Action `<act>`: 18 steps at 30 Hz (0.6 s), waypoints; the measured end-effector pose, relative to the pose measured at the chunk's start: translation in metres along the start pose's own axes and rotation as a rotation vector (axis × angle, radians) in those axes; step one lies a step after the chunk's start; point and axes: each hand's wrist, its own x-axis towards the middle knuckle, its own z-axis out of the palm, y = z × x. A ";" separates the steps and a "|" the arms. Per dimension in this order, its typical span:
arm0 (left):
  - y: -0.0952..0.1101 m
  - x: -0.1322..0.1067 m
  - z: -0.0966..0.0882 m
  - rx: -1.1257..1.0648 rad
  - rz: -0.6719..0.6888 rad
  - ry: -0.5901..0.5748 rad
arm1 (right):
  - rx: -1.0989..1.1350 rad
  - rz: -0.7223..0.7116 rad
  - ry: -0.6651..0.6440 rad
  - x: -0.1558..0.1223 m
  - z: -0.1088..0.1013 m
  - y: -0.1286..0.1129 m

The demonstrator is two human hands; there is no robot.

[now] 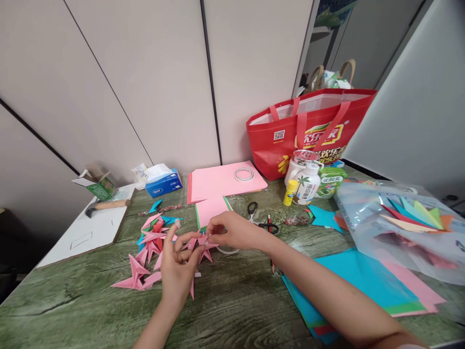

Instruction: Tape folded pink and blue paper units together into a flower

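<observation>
My left hand (177, 267) and my right hand (233, 231) meet over the green wood-grain table (232, 300). Together they pinch a pink folded paper star piece (202, 245) between their fingertips. A small bit of white tape sticks to a raised fingertip of my left hand. Just left of my hands lies a pile of pink, red and blue folded paper pieces (149, 245). Behind my right hand sits a small stack of pink paper with green edges (210, 209).
Scissors (260, 218) lie beside my right hand. Pink sheets with a tape roll (243, 174), a tissue box (163, 182), a hammer (107, 205), a red bag (308, 128), bottles and a glue stick (290, 192) stand behind. Blue and pink sheets (363, 286) and a plastic bag (407, 223) lie right.
</observation>
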 end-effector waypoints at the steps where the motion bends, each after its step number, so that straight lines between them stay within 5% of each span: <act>1: 0.000 -0.001 0.000 0.009 0.017 0.000 | -0.007 -0.003 0.002 0.000 0.000 0.000; 9: 0.001 -0.006 0.000 0.046 0.176 0.022 | 0.050 -0.021 0.010 -0.002 -0.002 -0.003; 18: -0.011 -0.009 -0.017 0.344 0.424 0.021 | 0.266 -0.024 -0.016 -0.006 0.005 -0.007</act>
